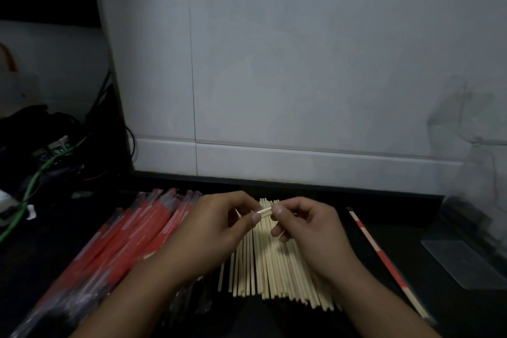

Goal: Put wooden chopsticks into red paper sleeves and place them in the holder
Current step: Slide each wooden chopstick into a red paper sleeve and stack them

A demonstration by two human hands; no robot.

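Observation:
A pile of bare wooden chopsticks [270,269] lies on the dark table in front of me. Left of it lies a heap of red paper sleeves [131,236] in clear wrap. My left hand [219,228] and my right hand [307,225] meet above the pile's far end, and both pinch the tip of a pair of chopsticks [264,212] between thumb and fingers. One sleeved pair of chopsticks [384,258] lies alone on the right, pointing away from me. A clear plastic holder [463,263] lies at the far right.
A white tiled wall [301,77] rises right behind the table. Tangled cables, one of them a green cable [41,170], and dark gear fill the left corner. A small white scrap [31,212] lies near the cables.

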